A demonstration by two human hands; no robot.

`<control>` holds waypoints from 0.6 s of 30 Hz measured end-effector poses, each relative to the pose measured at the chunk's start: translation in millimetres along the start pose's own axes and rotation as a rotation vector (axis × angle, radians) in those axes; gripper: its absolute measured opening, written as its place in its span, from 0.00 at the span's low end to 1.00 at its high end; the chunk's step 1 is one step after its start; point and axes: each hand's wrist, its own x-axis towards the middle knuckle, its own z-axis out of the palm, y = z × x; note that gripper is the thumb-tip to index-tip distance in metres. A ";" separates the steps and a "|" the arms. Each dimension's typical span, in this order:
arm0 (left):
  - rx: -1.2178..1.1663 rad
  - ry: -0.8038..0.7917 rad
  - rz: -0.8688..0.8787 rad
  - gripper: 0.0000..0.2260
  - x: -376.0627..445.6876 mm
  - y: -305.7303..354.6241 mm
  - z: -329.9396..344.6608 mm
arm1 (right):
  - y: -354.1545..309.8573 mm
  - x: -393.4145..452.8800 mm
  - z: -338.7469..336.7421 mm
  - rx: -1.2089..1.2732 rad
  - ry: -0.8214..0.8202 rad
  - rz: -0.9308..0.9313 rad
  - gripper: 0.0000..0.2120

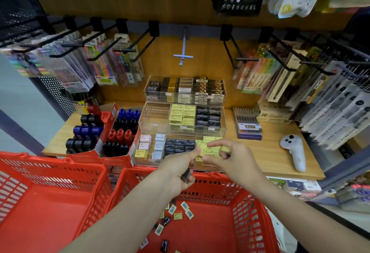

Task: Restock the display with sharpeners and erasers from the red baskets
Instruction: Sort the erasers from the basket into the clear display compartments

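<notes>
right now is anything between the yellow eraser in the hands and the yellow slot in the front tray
Nothing visible: both hands hold the yellow eraser directly over the front tray's yellow slot, which is open on top.

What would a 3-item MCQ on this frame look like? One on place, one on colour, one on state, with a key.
1. Where does the white controller lie?
A. in a basket
B. on the wooden shelf, right of the clear trays
C. on a hook

2. What colour is the eraser that the hands pinch?
A. yellow
B. blue
C. pink

3. What state is the left red basket in?
A. heaped full
B. tipped over
C. bare floor showing, nothing seen inside

Key: B, it rests on the shelf boards beside the trays. A, the piece between the left hand and right hand is pale yellow. C, only red plastic shows, while the right basket holds scattered erasers.
</notes>
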 end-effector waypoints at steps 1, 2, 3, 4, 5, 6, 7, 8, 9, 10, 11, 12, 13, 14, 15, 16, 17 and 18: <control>0.009 -0.008 -0.002 0.10 2.1 -0.2 -1.1 | 1.7 1.0 0.0 -0.008 -0.014 -0.017 0.15; 0.022 -0.015 -0.005 0.10 4.2 -0.4 -2.2 | 3.7 1.0 0.1 -0.027 -0.026 -0.037 0.15; 0.035 -0.022 -0.009 0.10 6.4 -0.5 -3.5 | 6.8 1.6 0.5 -0.057 -0.030 -0.065 0.16; 0.041 -0.028 -0.010 0.11 9.0 0.1 -4.7 | 10.5 2.2 1.3 -0.097 -0.027 -0.089 0.16; 0.033 -0.031 -0.008 0.11 12.9 1.0 -5.8 | 14.9 3.4 2.6 -0.146 -0.016 -0.104 0.17; 0.016 -0.023 -0.002 0.11 18.4 2.7 -6.8 | 19.7 4.5 4.4 -0.204 -0.009 -0.109 0.18; 0.006 -0.003 0.016 0.10 24.9 4.8 -7.9 | 24.7 6.0 6.6 -0.263 -0.009 -0.101 0.20; 0.029 0.027 0.047 0.08 32.3 6.3 -10.0 | 29.2 7.8 10.0 -0.316 -0.016 -0.086 0.20; 0.089 0.055 0.082 0.06 40.0 6.8 -12.5 | 33.6 9.4 14.2 -0.359 -0.030 -0.070 0.21; 0.167 0.073 0.113 0.06 47.0 5.8 -15.3 | 37.5 10.4 18.6 -0.389 -0.046 -0.053 0.21; 0.250 0.081 0.136 0.07 53.5 3.3 -18.8 | 40.7 11.5 23.2 -0.405 -0.059 -0.035 0.21; 0.328 0.081 0.156 0.08 58.9 0.3 -22.3 | 43.0 12.2 27.6 -0.413 -0.067 -0.021 0.21; 0.398 0.077 0.174 0.10 62.8 -2.8 -25.7 | 44.9 13.3 31.7 -0.419 -0.070 -0.013 0.21; 0.458 0.067 0.195 0.12 65.5 -5.1 -28.3 | 46.6 14.2 35.4 -0.425 -0.068 -0.010 0.21; 0.505 0.048 0.218 0.13 67.4 -6.4 -29.9 | 48.1 15.3 38.8 -0.434 -0.064 -0.011 0.20; 0.542 0.022 0.242 0.14 69.1 -6.6 -30.2 | 49.0 16.2 41.4 -0.445 -0.057 -0.013 0.20; 0.577 -0.005 0.269 0.15 70.3 -5.9 -29.5 | 49.6 17.2 43.4 -0.455 -0.048 -0.014 0.20; 0.617 -0.029 0.291 0.17 71.4 -5.0 -28.4 | 49.7 18.2 44.8 -0.459 -0.039 -0.014 0.20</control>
